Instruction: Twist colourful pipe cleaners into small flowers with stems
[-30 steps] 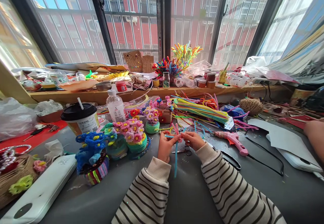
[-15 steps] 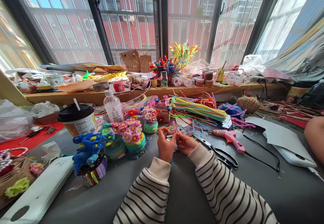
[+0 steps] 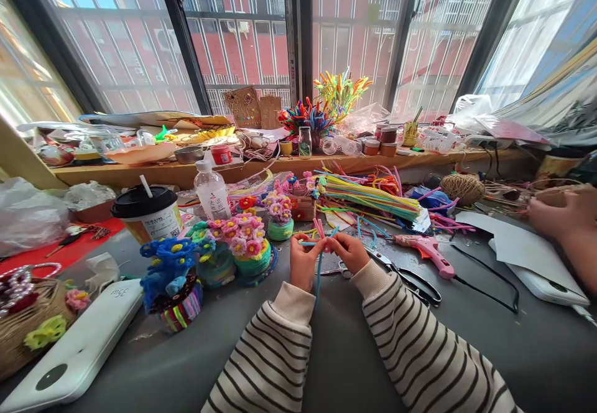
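My left hand (image 3: 305, 262) pinches a small bunch of pipe cleaners, with pink ends (image 3: 319, 227) pointing up and a yellowish piece beside them. A blue pipe cleaner (image 3: 318, 283) hangs down between my hands, and another blue length crosses the bunch. My right hand (image 3: 352, 252) meets the left at the bunch, its thumb and fingertips pressed together on the pipe cleaners. Which strand each fingertip grips is partly hidden. Just right of my right hand lie black-handled scissors (image 3: 415, 283) and a pink glue gun (image 3: 431, 254).
Pipe-cleaner flower pots (image 3: 252, 262) and a lidded cup (image 3: 148, 217) stand to the left. Behind my hands lies a bundle of pipe cleaners (image 3: 373, 196). A white power bank (image 3: 536, 276) lies right, near another person's hand (image 3: 571, 220). The glue gun's cord (image 3: 489, 282) loops across the table.
My right hand has come up against the left, and the blue pipe cleaner now hangs lower between them. At the right, another person's hand has come into view. The camera has shifted slightly.
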`<state>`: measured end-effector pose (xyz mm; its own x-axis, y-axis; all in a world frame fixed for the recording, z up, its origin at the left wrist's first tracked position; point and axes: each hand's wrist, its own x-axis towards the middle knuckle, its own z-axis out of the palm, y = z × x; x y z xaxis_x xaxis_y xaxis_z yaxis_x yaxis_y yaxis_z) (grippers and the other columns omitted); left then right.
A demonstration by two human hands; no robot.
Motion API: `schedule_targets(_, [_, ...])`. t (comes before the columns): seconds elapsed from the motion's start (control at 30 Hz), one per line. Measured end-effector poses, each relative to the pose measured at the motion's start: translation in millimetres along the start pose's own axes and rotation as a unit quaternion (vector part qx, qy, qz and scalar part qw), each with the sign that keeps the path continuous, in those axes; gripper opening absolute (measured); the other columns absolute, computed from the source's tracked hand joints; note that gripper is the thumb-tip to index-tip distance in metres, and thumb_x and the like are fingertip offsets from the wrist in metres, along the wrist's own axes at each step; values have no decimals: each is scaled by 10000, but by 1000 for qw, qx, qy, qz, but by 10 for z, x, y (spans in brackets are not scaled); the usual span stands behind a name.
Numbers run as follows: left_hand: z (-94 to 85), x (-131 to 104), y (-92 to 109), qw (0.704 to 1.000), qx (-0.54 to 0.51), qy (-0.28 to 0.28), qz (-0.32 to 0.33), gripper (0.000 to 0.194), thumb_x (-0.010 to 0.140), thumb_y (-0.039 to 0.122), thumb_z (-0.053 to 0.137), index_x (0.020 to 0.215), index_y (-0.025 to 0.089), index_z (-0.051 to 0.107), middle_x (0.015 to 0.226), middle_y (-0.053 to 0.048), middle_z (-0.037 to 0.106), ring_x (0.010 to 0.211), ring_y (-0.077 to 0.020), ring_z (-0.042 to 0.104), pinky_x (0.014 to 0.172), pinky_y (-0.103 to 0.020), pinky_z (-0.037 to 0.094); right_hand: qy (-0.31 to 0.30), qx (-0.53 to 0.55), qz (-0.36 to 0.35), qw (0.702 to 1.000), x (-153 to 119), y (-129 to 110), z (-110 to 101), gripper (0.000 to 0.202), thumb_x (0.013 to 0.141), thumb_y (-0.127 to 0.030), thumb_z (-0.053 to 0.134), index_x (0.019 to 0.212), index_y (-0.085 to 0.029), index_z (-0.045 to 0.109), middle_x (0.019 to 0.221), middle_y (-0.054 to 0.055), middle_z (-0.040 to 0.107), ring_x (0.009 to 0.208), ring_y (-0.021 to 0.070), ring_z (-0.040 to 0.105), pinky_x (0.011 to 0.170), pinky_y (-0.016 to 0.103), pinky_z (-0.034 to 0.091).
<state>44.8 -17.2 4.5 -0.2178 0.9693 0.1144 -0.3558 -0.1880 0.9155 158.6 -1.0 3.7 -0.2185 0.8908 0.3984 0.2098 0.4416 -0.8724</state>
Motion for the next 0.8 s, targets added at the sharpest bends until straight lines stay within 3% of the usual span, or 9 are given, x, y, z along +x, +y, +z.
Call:
schedule_targets(0.2, [5,-13,14,999,-31,9,-17,402,528,166,636,748,206,301,566,64,563,521,-111,577,579,-236,429,-17,173,111,979,-8,35,142,405,600,-578,463,526,-180,456,390,-71,301,335,44,220,348,205,157])
schedule_targets(0.4, [28,-26,60,1000,-26,0,8,398,537,181,632,747,205,296,526,85,540,523,-103,577,581,-220,424,5,255,188,949,16,34,129,400,548,-554,524,499,-165,445,381,-70,344,297,22,246,317,186,130])
schedule_targets(0.53, [18,-31,43,999,-19,-21,-16,419,537,188,642,789,204,308,556,68,565,520,-112,578,568,-230,429,25,239,166,956,38,59,6,401,575,-553,510,525,-156,480,404,-56,409,308,30,322,307,176,191])
schedule_targets(0.67, [20,-43,52,997,-34,-48,-48,435,538,202,651,848,201,346,564,50,581,519,-108,574,555,-221,432,8,259,143,955,41,59,-83,283,532,-418,628,576,-161,517,409,-67,453,325,32,364,320,169,262])
schedule_targets(0.8, [22,-41,110,985,-121,-75,-97,314,633,312,567,873,177,417,670,-21,622,628,-133,594,641,-262,447,82,369,190,906,46,45,-129,230,479,-311,689,563,-152,546,430,-57,513,350,32,432,340,149,340])
